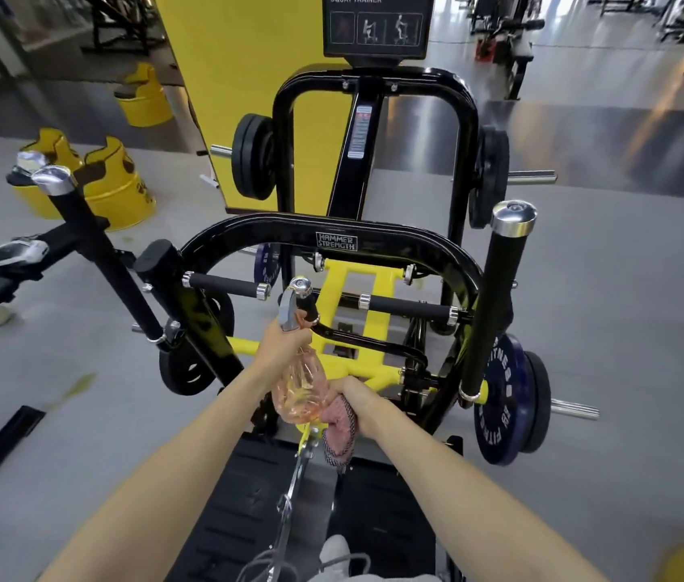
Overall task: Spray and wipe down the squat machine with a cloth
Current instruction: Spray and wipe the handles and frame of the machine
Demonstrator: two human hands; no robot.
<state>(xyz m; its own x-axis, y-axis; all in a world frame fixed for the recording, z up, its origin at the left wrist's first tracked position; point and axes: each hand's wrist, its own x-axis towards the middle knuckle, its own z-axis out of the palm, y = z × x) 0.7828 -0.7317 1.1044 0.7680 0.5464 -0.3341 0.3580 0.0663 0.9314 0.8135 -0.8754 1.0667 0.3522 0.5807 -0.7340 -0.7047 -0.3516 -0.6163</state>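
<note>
Two bare forearms reach over the black-and-yellow steel squat machine (331, 237), which fills the middle of the view. It carries one "Hammer Strength" label on its curved crossbar and one "Squat Trainer" placard above. The left hand (285, 346) has its fingers wrapped round the neck of a single clear pink plastic spray bottle (298, 388). The bottle's grey trigger head points forward at the machine's centre, and its body hangs below the hand. Right beside that body, the right hand (355, 399) is clenched on one pink knitted cloth (338, 432) with a black-and-white edge, which dangles from the fist above the black ribbed footplate (243, 489). Two short horizontal black foam grips (222, 283) cross the frame just beyond the hands, one to each side. One tall black padded post with a chrome cap (499, 304) stands on the right, and two such caps show on the left. Two blue weight plates are visible, one lettered plate (501, 396) low on the right and one behind the crossbar, and black plates hang on the upper pegs at both sides. Three yellow metal drums (119, 182) sit on the grey floor to the left. One pale shoe (334, 548) shows at the bottom edge.
</note>
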